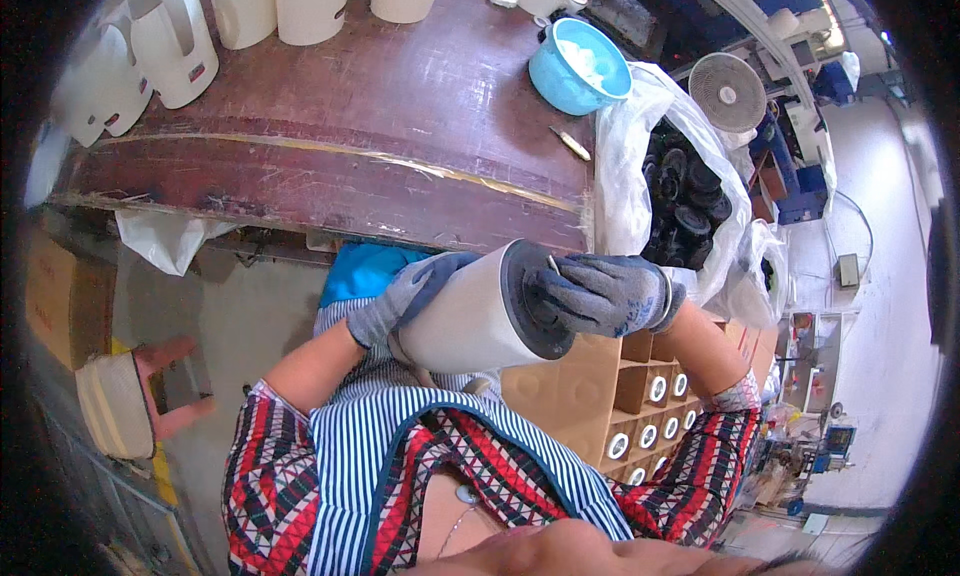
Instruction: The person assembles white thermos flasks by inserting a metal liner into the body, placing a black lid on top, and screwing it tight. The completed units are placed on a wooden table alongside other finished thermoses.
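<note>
A white jug-like cylinder (pixel 455 321) lies tilted across my lap, its black round end (pixel 528 296) turned to the right. My left hand (pixel 425 284), in a grey glove, is wrapped round the cylinder's side from above. On the black end rests my gloved right hand (pixel 605 294), its fingers bent and pressed on that face. A small pale piece shows by the right fingertips, too small to name. Whether the right fingers grip a separate part is hidden. At the far left of the table stand several white jugs (pixel 178 51) with handles.
The dark red table (pixel 420 106) has a split, pale front edge. A blue basin (pixel 578 71) and a marker-like stick (pixel 571 143) sit at its right. Beside it, a plastic bag (pixel 625 166) holds black round parts (pixel 690 191). Cardboard dividers (pixel 640 386) and a stool (pixel 120 406) flank me.
</note>
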`<state>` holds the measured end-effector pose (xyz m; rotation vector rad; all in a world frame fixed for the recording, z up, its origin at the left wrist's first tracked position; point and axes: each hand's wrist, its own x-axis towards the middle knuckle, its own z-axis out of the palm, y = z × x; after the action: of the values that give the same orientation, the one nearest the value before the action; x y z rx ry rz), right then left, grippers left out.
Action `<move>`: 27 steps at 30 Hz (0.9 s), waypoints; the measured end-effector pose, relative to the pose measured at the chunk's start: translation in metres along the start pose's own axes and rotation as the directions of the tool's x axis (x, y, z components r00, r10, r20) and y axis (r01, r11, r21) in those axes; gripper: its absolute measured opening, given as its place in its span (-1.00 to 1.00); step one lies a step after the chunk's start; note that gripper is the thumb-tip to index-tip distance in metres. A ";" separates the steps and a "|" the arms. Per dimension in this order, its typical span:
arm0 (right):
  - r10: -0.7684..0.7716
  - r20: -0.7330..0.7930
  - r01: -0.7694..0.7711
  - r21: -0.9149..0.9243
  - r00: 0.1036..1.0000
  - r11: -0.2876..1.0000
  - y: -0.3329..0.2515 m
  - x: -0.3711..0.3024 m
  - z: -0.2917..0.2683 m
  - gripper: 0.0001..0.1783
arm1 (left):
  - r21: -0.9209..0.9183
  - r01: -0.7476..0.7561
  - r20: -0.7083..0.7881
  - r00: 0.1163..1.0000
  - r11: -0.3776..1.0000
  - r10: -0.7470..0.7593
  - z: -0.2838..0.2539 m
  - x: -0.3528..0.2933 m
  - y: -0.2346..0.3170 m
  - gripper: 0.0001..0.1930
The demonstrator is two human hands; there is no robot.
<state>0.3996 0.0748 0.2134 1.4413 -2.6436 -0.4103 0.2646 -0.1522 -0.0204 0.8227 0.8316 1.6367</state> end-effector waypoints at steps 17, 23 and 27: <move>0.174 -0.133 -0.156 0.137 0.976 0.978 -0.011 -0.028 0.043 -0.57 | 0.247 -0.305 0.126 0.951 0.920 0.281 0.029 0.042 0.070 -0.34; -0.146 -0.143 0.136 -0.078 0.979 0.988 -0.003 -0.008 0.030 -0.56 | 0.040 -0.037 0.259 0.965 0.999 0.025 0.033 0.057 0.080 -0.67; -0.278 -0.121 0.249 -0.211 0.953 0.945 -0.007 -0.009 0.033 -0.58 | -0.073 -0.035 0.363 0.930 0.997 0.059 0.032 0.058 0.076 -0.67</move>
<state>0.4030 0.0851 0.1804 1.6933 -2.2324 -0.5429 0.2433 -0.1056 0.0672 1.0670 0.4955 1.4801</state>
